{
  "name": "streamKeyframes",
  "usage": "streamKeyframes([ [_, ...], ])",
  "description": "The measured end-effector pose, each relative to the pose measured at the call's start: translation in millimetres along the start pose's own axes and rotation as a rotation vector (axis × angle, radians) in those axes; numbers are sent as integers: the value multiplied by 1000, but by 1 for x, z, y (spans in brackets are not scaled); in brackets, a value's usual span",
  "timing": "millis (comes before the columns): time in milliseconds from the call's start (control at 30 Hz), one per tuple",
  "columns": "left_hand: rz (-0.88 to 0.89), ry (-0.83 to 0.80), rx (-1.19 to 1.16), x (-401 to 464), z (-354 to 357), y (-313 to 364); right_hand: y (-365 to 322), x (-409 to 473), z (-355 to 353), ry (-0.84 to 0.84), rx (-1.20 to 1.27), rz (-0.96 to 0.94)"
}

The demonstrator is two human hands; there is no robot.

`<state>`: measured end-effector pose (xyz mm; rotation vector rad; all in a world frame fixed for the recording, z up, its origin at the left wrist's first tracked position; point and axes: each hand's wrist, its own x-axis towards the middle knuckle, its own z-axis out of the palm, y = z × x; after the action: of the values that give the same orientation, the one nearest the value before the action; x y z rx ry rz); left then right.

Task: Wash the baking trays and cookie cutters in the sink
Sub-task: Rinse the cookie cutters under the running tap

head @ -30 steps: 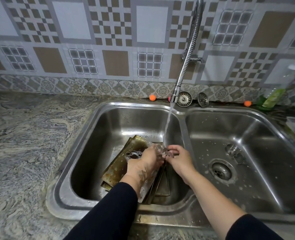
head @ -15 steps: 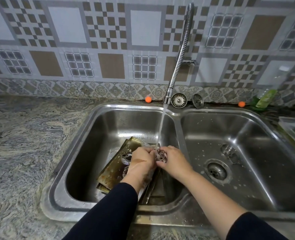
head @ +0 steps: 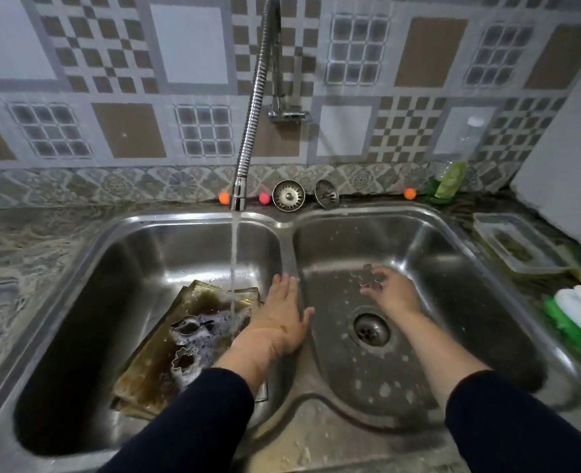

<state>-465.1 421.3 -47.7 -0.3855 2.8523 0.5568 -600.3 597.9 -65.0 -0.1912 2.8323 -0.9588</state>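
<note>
Having parted, the right hand (head: 389, 291) pinches a cookie cutter (head: 367, 276) over the right basin (head: 453, 254); left hand (head: 279, 315) flat.

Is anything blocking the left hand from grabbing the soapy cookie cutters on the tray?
Nothing visible does. The left hand hovers open just right of the tray, and both cookie cutters lie uncovered on it. Only the water stream falls nearby.

Double sink (head: 284, 230); faucet (head: 253, 107) running onto stained baking trays (head: 152, 367) in left basin; two sudsy cookie cutters (head: 185, 360) on trays; left hand (head: 280, 319) flat, fingers straight, over divider; right hand (head: 389, 291) over right basin, fingers pinching flower-shaped cutter (head: 367, 276); drain (head: 371, 329) near it.
</note>
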Motion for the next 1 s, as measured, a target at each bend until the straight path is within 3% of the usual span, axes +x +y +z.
streamKeyframes([
  [267,-77,-20,406,10,20,4,108,82,1,55,32,384],
  [500,-93,-19,484,12,20,7,127,111,20,57,4,459],
  [767,-100,-38,476,13,21,7,117,84,0,-33,-105,386],
  [1000,-24,-49,415,9,14,3,39,25,-23,-213,-228,59],
])
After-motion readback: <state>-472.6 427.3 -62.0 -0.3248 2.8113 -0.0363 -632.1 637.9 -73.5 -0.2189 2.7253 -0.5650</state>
